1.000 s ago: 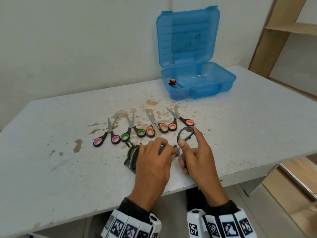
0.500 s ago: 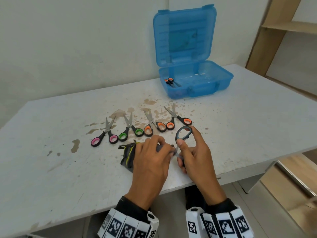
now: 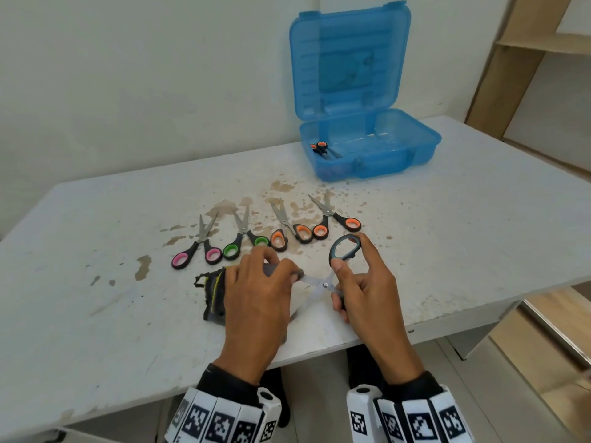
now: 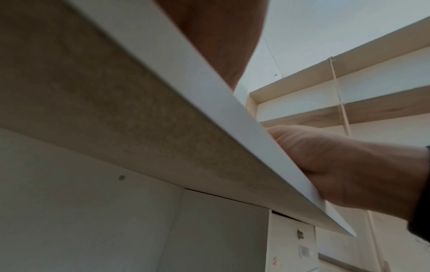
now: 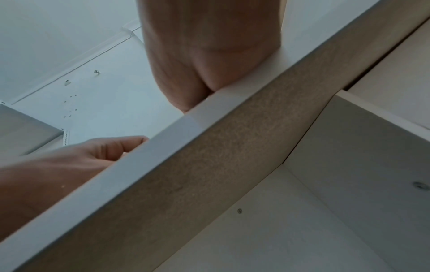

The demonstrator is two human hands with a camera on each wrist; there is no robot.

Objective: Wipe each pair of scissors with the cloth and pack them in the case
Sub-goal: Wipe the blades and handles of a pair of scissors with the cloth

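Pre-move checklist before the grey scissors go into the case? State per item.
1. Grey scissors held: ok, right hand grips the handles.
2. Cloth on blade: ok, left hand pinches it around one blade.
3. Blades closed for packing: not ok, they are spread apart.
4. Blue case open: ok, lid upright, one orange-handled pair already inside.
5. Blade wiped clean: cannot tell, the cloth and fingers cover it.
6. Remaining pairs: not ok, pink pair, green pair and two orange pairs still lie on the table.
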